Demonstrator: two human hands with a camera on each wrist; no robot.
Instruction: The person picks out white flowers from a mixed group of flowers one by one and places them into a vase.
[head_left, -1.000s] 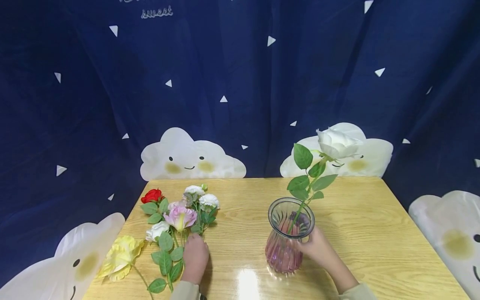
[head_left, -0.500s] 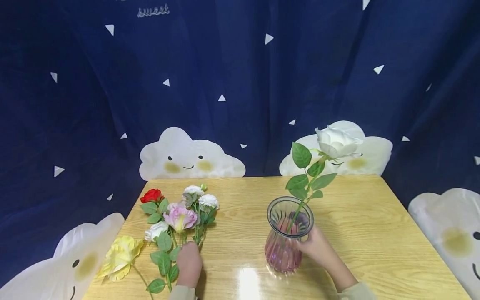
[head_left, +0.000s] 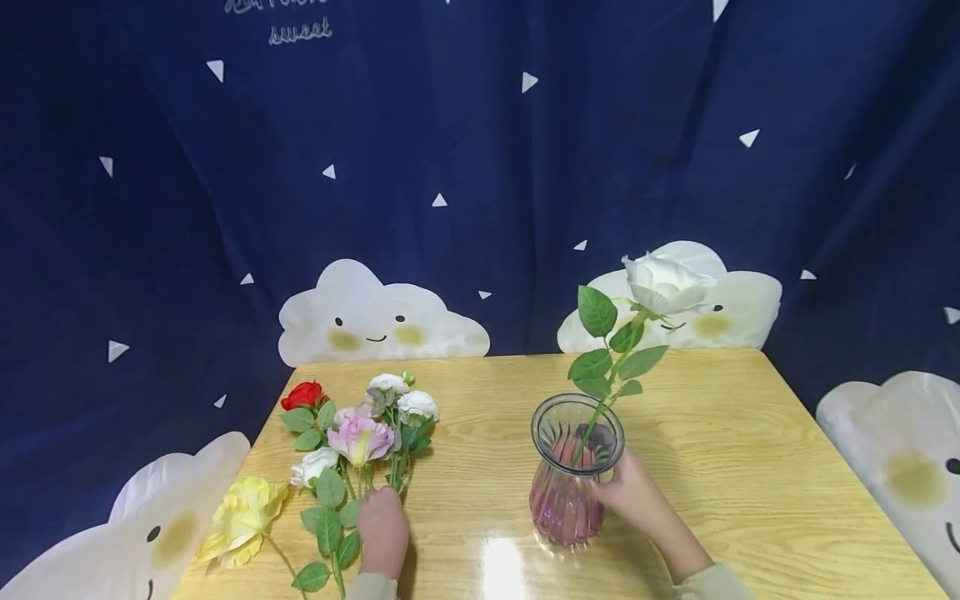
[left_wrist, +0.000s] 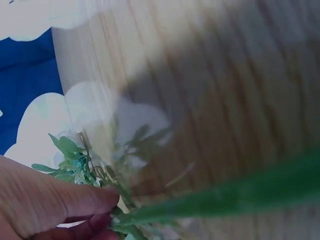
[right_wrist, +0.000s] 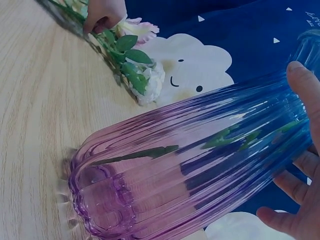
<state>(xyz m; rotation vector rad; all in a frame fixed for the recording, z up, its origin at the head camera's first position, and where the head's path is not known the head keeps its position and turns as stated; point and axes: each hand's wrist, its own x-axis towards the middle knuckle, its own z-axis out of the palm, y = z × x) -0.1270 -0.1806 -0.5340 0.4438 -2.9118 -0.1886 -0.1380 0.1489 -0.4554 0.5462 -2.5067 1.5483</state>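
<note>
Thumb and fingers of my left hand point(head_left: 384, 529) pinch a green flower stem point(left_wrist: 210, 205) among the stems lying on the left of the table. Just beyond that hand are a pink flower point(head_left: 362, 439) and a bunch of small white flowers point(head_left: 417, 405). My right hand point(head_left: 626, 487) grips the neck of a ribbed glass vase point(head_left: 566, 508), pink at the base and clear grey at the rim. A tall white rose point(head_left: 667, 285) stands in the vase, leaning right, its stem visible through the glass point(right_wrist: 165, 170). Which flower the pinched stem belongs to, I cannot tell.
Around the left hand lie a red rose point(head_left: 303, 395), a smaller white rose point(head_left: 313, 467) and a leafy stem point(head_left: 328, 529). A yellow flower point(head_left: 243, 517) rests at the left table edge. Behind the wooden table point(head_left: 480, 425) hangs a dark blue curtain point(head_left: 450, 125) with clouds.
My left hand has drawn back slightly toward me and left along the stems, then a little right again. The right hand, vase and rose hold their place.
</note>
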